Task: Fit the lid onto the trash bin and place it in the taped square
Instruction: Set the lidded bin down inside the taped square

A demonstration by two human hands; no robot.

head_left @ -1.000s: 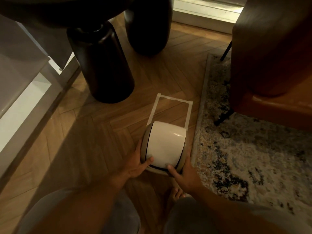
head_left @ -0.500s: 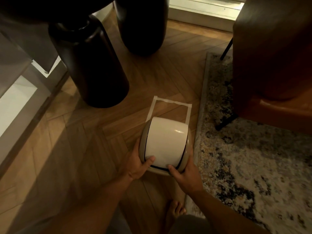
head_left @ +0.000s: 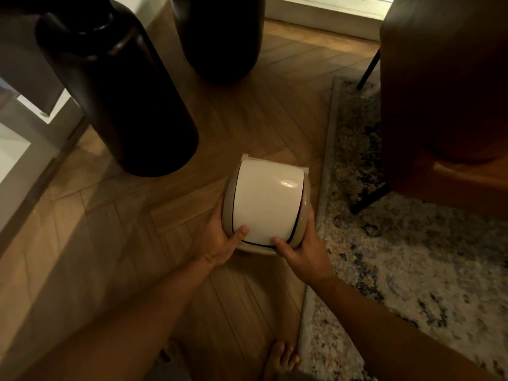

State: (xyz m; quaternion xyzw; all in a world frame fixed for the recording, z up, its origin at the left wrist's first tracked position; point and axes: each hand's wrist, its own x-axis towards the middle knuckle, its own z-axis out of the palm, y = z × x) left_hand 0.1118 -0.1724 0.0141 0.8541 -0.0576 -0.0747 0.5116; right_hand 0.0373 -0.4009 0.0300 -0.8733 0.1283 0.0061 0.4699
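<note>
- The trash bin [head_left: 268, 244] is a small rounded one of beige plastic, and I hold it with both hands over the wooden floor [head_left: 132, 243]
- Its lid [head_left: 268, 204] is on it: a smooth, glossy cream dome with a curved swing flap, and a thin dark line shows where the flap meets the beige frame
- A small bright spot of light reflects on the far right part of the lid
- What is inside the bin I cannot tell, the lid covers it fully
- My left hand [head_left: 220, 240] clamps the left side of the bin, the thumb lying on the near edge of the flap, the other fingers hidden behind the side
- My right hand [head_left: 305, 251] clamps the right side the same way, thumb pressed on the near right corner of the lid
- The taped square [head_left: 276, 162] is of pale tape on the herringbone wood, and only its far edge and two corners show beyond the bin, which covers the rest
- Whether the bin base touches the floor, I cannot see
- Just right of the bin begins a woven rug [head_left: 412, 257] with a speckled grey and cream pattern, rough in texture
- Two large dark rounded vases [head_left: 115, 86] stand on the floor farther away to the left
- A brown leather chair [head_left: 445, 92] stands on the rug at the right, with thin black legs
- My bare toes [head_left: 280, 358] show at the bottom, on the wood beside the rug
</note>
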